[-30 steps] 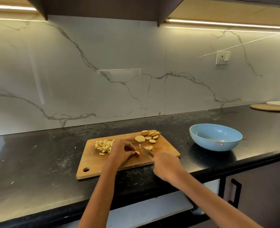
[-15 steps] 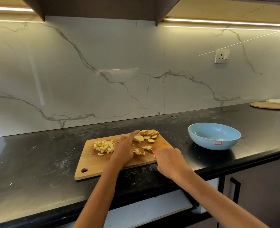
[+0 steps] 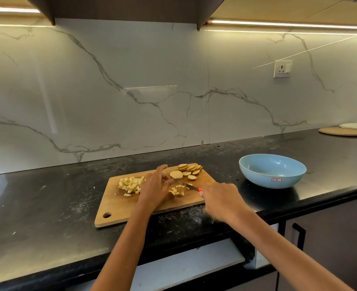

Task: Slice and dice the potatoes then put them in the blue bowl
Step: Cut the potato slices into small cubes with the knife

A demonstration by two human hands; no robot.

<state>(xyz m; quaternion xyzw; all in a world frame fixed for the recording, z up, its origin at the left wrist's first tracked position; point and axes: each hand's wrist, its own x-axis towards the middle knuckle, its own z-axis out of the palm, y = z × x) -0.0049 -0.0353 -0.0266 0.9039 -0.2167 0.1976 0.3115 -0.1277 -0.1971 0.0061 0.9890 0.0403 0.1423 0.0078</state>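
A wooden cutting board [image 3: 118, 204] lies on the black counter. A heap of diced potato [image 3: 131, 184] sits on its left part, and a smaller heap of fresh dice [image 3: 177, 190] lies near the middle. Round potato slices [image 3: 189, 170] are spread at the board's far right corner. My left hand [image 3: 155, 185] hovers over the board between the two heaps, fingers loosely bent and reaching toward the slices, holding nothing. My right hand [image 3: 222, 198] grips a red-handled knife [image 3: 191, 186] whose blade points left at the small heap. The blue bowl [image 3: 272, 170] stands empty to the right.
The black counter [image 3: 47, 206] runs along a marble backsplash. Flat round plates [image 3: 344, 131] lie at the far right back. A wall socket [image 3: 282, 68] is above the bowl. A cabinet handle [image 3: 298, 235] shows below the counter edge on the right.
My left hand let go of the slice being cut, lifted, and reached back toward the round slices. The knife finished dicing and now rests by a new small heap of dice.
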